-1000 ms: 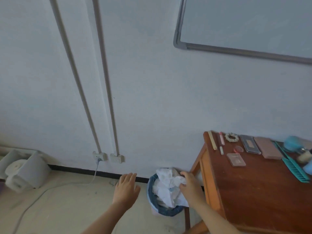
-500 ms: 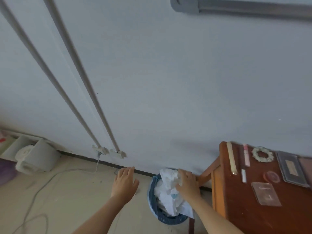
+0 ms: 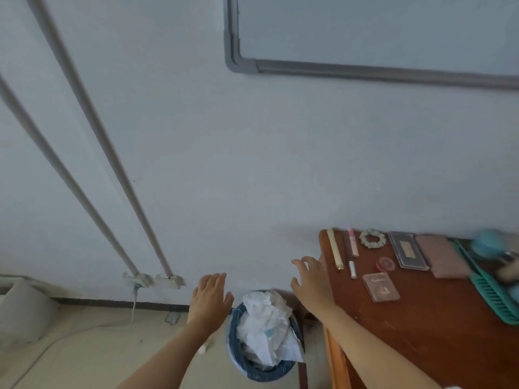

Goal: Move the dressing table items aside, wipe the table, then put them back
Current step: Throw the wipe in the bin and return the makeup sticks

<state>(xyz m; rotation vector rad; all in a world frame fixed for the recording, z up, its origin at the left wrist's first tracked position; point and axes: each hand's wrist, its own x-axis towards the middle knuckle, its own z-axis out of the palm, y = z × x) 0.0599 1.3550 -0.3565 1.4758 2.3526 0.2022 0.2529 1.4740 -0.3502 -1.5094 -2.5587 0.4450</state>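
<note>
Wooden table tally
On it: one stick, two tubes, one ring, two compacts, two palettes, one comb; left of it: one bin, two hands.

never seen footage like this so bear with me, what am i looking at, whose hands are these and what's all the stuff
No machine here: a person wears a camera on the head, so this single picture looks forward and down at their own hands. The left hand and right hand are both open, with no grip on anything. Below them a blue bin holds crumpled paper. On the wooden table at right lie makeup cases, a hair tie and a green comb.
</note>
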